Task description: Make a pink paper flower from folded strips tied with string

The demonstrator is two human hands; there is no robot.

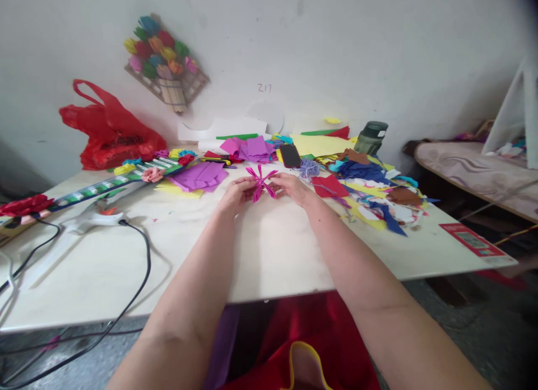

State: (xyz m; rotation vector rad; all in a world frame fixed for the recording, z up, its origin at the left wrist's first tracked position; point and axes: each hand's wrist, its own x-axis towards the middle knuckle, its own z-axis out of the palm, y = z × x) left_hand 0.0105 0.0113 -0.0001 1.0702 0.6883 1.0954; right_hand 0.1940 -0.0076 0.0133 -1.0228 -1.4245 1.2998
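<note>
Pinching pink flower (260, 182) between left grip (239, 193) and right grip (293, 187), both nearly closed on its edges, over bench (279, 255) | already fanned into separate petals | unable to tell any remaining shaping | near purple paper (200, 177) beside left grip, red paper (330, 186) beside right grip

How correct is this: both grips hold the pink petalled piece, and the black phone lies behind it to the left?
Only the side is wrong: in the head view, the black phone lies behind to the right. The left grip and right grip do hold the pink petalled piece.
</note>
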